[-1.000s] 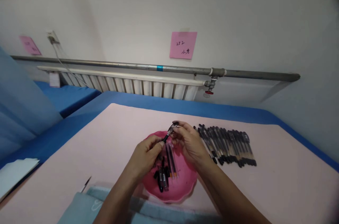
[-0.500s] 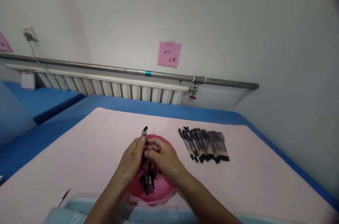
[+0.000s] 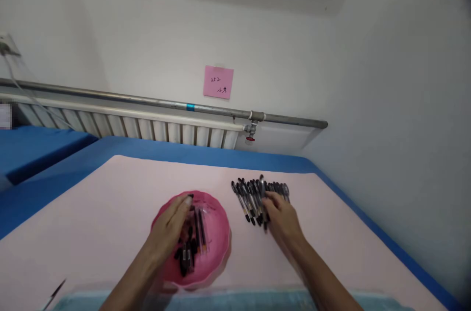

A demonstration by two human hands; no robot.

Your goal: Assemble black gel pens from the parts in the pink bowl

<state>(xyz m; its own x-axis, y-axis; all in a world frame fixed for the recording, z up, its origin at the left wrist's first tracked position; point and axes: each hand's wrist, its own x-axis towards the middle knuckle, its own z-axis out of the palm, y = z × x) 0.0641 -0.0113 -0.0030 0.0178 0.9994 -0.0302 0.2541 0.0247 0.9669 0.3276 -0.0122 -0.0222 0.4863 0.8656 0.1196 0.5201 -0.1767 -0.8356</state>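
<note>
A pink scalloped plate (image 3: 215,257) holds loose black pen caps (image 3: 187,257) and thin clear pen tubes with dark refills (image 3: 200,227). Over its left side is my left hand (image 3: 171,222), fingers curled closed; a small dark end pokes out by the thumb, but the rest of what it grips is hidden. To the right, a row of capped black gel pens (image 3: 248,198) lies side by side on the pink sheet. My right hand (image 3: 281,215) is closed on one gel pen (image 3: 262,186), held over the row, slightly blurred.
The pink sheet (image 3: 121,213) covers a blue-edged table (image 3: 206,152). Behind it are a white radiator (image 3: 160,130), a metal pipe (image 3: 154,100) and a red-handled valve (image 3: 250,139). A pink note (image 3: 218,82) is on the wall. Another pen (image 3: 55,294) lies at the lower left.
My hands have parted. My right hand has carried a pen from above the plate to the row at the right; my left hand stays over the plate. The view has turned slightly right.
</note>
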